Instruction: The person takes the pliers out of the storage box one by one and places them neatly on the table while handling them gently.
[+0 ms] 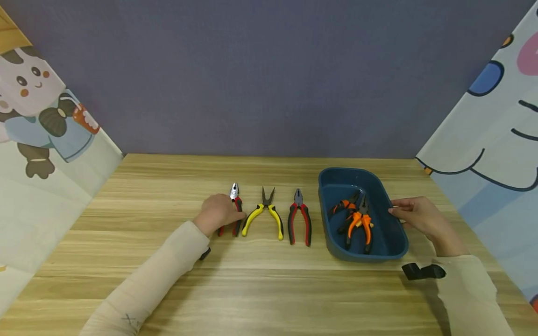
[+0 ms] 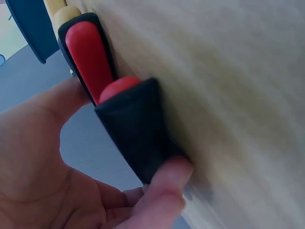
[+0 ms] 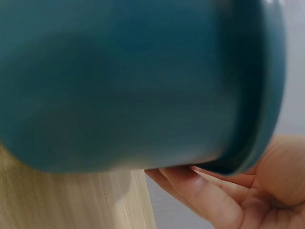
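Observation:
In the head view my left hand [image 1: 218, 213] grips the leftmost pliers [image 1: 234, 190], with silver jaws and red-and-black handles. The left wrist view shows thumb and fingers on opposite sides of the two handles [image 2: 89, 57], close to the tabletop. Beside them lie yellow-and-black long-nose pliers [image 1: 274, 218], spread apart, and another red-and-black pair of pliers [image 1: 293, 219]. My right hand [image 1: 420, 218] holds the right rim of a blue plastic basin [image 1: 384, 235]; in the right wrist view its fingers [image 3: 200, 191] lie against the outer wall. Orange-and-black pliers [image 1: 360, 219] lie inside, overlapping darker ones.
The wood-grain table [image 1: 269, 289] ends at a dark grey partition [image 1: 269, 84] at the back. Cartoon-printed panels flank it, a left panel [image 1: 50, 186] and a right panel [image 1: 483, 135]. The basin stands right of the row of pliers.

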The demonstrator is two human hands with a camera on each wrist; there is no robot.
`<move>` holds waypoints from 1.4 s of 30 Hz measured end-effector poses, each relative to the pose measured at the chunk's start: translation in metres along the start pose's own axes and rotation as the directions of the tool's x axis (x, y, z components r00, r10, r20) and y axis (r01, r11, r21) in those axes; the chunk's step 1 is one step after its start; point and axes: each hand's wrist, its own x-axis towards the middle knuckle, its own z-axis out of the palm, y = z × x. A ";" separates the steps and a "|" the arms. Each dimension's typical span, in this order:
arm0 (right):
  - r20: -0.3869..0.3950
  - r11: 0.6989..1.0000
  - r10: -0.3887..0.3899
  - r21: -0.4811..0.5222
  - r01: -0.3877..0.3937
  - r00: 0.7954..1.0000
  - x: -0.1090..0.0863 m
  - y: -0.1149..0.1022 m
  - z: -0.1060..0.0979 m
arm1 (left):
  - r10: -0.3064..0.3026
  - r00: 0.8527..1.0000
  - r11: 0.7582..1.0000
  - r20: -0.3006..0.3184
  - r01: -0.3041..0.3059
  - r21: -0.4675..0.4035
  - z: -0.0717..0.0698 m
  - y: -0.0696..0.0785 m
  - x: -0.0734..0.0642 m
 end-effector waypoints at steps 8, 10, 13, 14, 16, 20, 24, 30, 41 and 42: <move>-0.003 1.000 -0.005 -0.003 0.005 1.000 0.000 0.000 0.001 | 0.007 1.000 1.000 0.004 -0.007 -0.001 -0.002 0.000 -0.004; -0.004 1.000 -0.003 -0.003 0.003 1.000 0.000 0.000 0.001 | 0.002 1.000 1.000 0.006 -0.002 -0.004 -0.004 0.000 -0.005; -0.002 1.000 0.000 -0.001 0.000 1.000 0.001 -0.001 0.001 | -0.008 1.000 1.000 -0.001 0.008 -0.012 -0.007 0.000 -0.006; -0.001 1.000 0.001 0.001 -0.001 1.000 0.001 -0.001 0.001 | -0.009 1.000 1.000 -0.003 0.009 -0.008 -0.009 0.000 -0.007; 0.000 1.000 0.000 0.005 0.000 1.000 0.001 -0.002 0.001 | -0.001 1.000 1.000 -0.017 0.000 -0.014 -0.011 0.000 -0.008; -0.001 1.000 -0.006 0.014 0.006 1.000 0.002 -0.002 0.000 | 0.024 0.998 1.000 -0.051 -0.024 -0.012 -0.021 0.003 -0.011; 0.000 1.000 -0.010 0.016 0.010 1.000 0.003 -0.002 -0.001 | 0.057 0.995 0.997 -0.083 -0.061 -0.041 -0.032 0.009 -0.014; -0.003 1.000 -0.005 0.015 0.005 1.000 0.003 -0.002 -0.001 | 0.114 0.990 0.989 -0.080 -0.121 -0.086 -0.048 0.025 -0.017; 0.008 1.000 0.015 0.026 -0.016 1.000 0.000 -0.004 -0.001 | 0.227 0.970 0.973 -0.091 -0.230 -0.033 -0.060 0.063 -0.016; 0.009 1.000 0.014 0.024 -0.015 1.000 -0.001 -0.004 -0.001 | 0.233 0.968 0.970 -0.092 -0.238 -0.046 -0.061 0.065 -0.017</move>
